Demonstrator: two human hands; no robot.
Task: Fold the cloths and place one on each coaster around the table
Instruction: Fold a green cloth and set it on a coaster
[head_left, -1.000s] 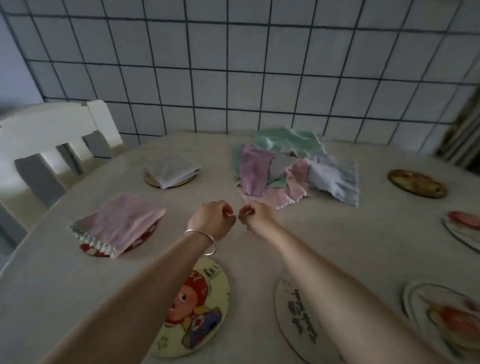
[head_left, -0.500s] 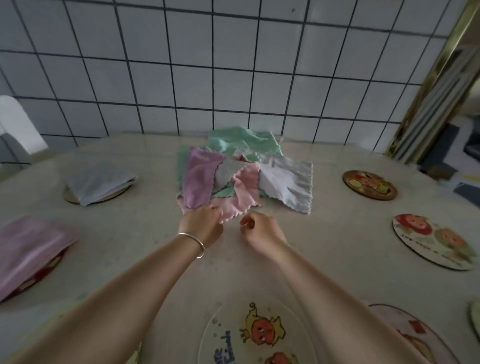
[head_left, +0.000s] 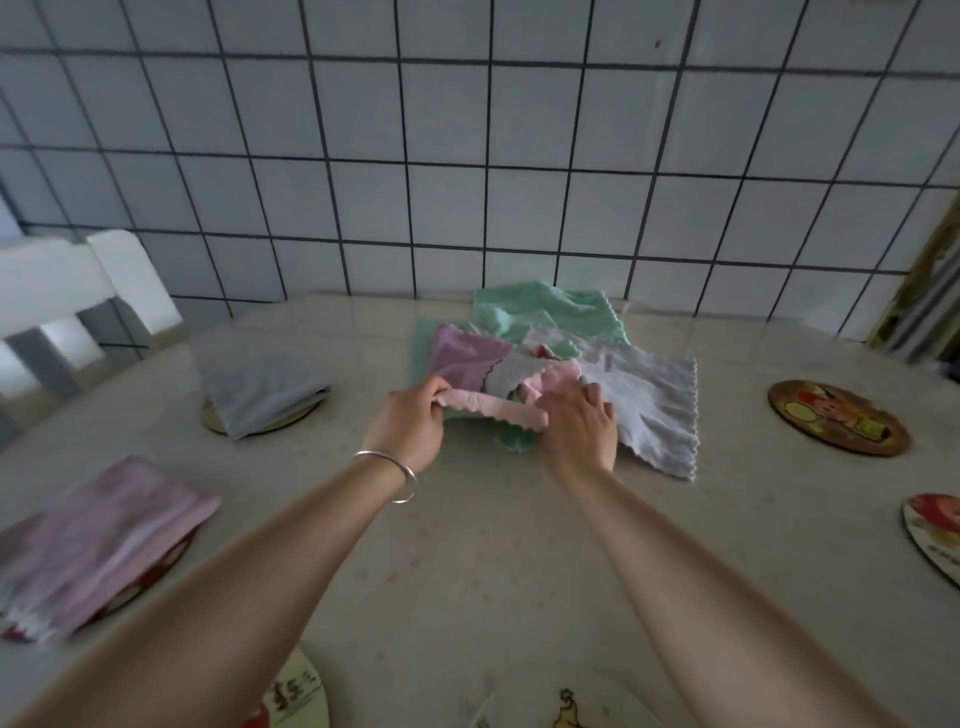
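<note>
A soft pink scalloped-edge cloth (head_left: 491, 408) was being taken from the heap of unfolded pastel cloths (head_left: 556, 364) at the far middle of the pale counter (head_left: 493, 545). Its near edge was pinched in the grip of the left hand (head_left: 410, 428), while the right hand (head_left: 579, 426) was laid on it with fingers curled over the other end. Folding appeared to be next, calling for it to be drawn free and spread flat. The cloth looked limp and bunched into a strip.

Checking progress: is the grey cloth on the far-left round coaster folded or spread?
Folded: the grey cloth lies as a compact layered rectangle on its round coaster, whose rim peeks out beneath.
</note>
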